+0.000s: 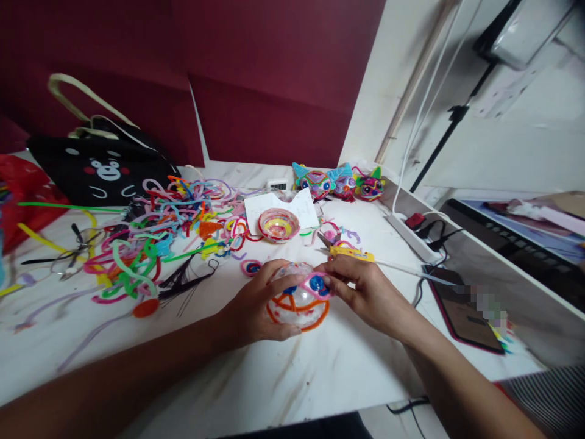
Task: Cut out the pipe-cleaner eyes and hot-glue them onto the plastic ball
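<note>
My left hand (258, 305) is wrapped round the left side of a clear, rounded craft body (304, 312) with orange fuzzy stems on its front and lower rim. With thumb and fingers, my right hand (359, 277) pinches a pink-rimmed blue eye piece (316, 283) against the upper right of that body. I cannot tell whether the piece is attached. Partly behind my left fingers shows another blue patch on the body. A similar pink and blue eye piece (251, 267) lies on the table just beyond my left hand.
Behind my hands lie a yellow-handled tool (351, 252) and a colourful bowl (278, 225). Tangled pipe cleaners (137, 256) and glasses (75, 253) spread leftward. Decorated animal heads (315, 183) stand at the back. A phone (461, 311) and power strip (414, 238) are at right.
</note>
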A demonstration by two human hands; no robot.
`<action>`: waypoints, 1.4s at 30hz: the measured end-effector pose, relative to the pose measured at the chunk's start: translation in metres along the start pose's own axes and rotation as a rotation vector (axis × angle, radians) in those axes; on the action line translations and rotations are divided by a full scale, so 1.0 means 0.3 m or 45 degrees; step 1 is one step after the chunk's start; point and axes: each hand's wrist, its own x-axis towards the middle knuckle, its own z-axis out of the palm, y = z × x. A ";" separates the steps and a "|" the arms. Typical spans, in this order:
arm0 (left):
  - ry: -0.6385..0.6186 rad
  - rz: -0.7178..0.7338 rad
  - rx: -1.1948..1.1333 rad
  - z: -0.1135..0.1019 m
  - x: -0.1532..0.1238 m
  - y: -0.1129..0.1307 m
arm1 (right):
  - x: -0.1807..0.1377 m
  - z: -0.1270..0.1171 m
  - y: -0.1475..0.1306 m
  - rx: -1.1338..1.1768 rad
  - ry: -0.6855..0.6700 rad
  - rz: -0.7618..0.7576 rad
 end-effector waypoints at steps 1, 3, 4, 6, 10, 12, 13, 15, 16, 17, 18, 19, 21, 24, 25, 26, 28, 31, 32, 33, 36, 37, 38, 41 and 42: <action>-0.012 -0.009 -0.001 -0.002 0.000 0.001 | 0.001 -0.001 0.000 -0.011 -0.008 0.007; -0.026 -0.024 -0.001 -0.004 -0.001 0.001 | 0.003 -0.003 -0.001 -0.038 -0.019 0.016; -0.025 -0.025 -0.001 -0.005 -0.002 0.002 | 0.004 -0.004 -0.001 -0.050 -0.023 0.018; -0.021 -0.022 0.000 -0.006 -0.002 0.002 | 0.006 -0.006 -0.001 -0.058 -0.029 0.013; -0.026 -0.003 0.005 -0.008 -0.001 0.002 | 0.010 -0.008 -0.001 -0.044 -0.025 0.013; -0.029 0.003 0.017 -0.010 -0.001 0.003 | 0.012 -0.009 -0.003 -0.042 -0.024 0.012; -0.028 0.004 0.024 -0.011 -0.001 0.003 | 0.013 -0.009 -0.003 -0.044 -0.023 0.011; -0.024 -0.002 0.032 -0.013 -0.001 0.004 | 0.015 -0.009 -0.005 -0.051 -0.022 0.017; -0.022 -0.009 0.036 -0.013 -0.001 0.004 | 0.016 -0.009 -0.006 -0.053 -0.022 0.021; -0.020 -0.015 0.039 -0.013 -0.001 0.003 | 0.017 -0.008 -0.007 -0.054 -0.021 0.028; -0.020 -0.018 0.041 -0.012 -0.002 0.002 | 0.018 -0.008 -0.007 -0.054 -0.018 0.036; -0.020 -0.019 0.042 -0.011 -0.003 0.000 | 0.019 -0.007 -0.008 -0.055 -0.014 0.044; -0.019 -0.011 0.037 -0.009 -0.004 -0.003 | 0.019 -0.006 -0.007 -0.055 -0.011 0.062; 0.000 -0.006 0.032 -0.005 -0.007 -0.009 | 0.019 -0.003 -0.005 -0.043 -0.007 0.084; 0.000 -0.014 0.035 -0.004 -0.008 -0.010 | 0.019 -0.003 -0.004 -0.039 -0.007 0.088; -0.002 -0.024 0.037 -0.004 -0.010 -0.011 | 0.019 -0.002 -0.003 -0.036 -0.004 0.091; -0.008 -0.036 0.033 -0.003 -0.011 -0.013 | 0.019 -0.001 0.000 -0.030 -0.002 0.098; 0.009 -0.009 0.029 -0.003 -0.012 -0.017 | 0.020 0.000 0.004 -0.028 -0.009 0.115; 0.014 0.001 0.034 -0.003 -0.011 -0.018 | 0.021 0.001 0.005 -0.030 -0.011 0.118; 0.015 0.007 0.040 -0.003 -0.011 -0.019 | 0.021 0.001 0.006 -0.033 -0.009 0.117; 0.006 0.008 0.058 -0.004 -0.008 -0.020 | 0.021 0.004 0.010 -0.029 0.000 0.108; 0.004 0.008 0.064 -0.004 -0.008 -0.021 | 0.021 0.005 0.011 -0.023 0.005 0.110; 0.005 0.013 0.067 -0.004 -0.007 -0.021 | 0.020 0.007 0.013 -0.014 0.010 0.114; 0.019 0.023 0.071 -0.004 -0.006 -0.020 | 0.016 0.014 0.019 0.021 0.044 0.130; 0.022 0.026 0.069 -0.004 -0.006 -0.020 | 0.014 0.017 0.021 0.033 0.061 0.139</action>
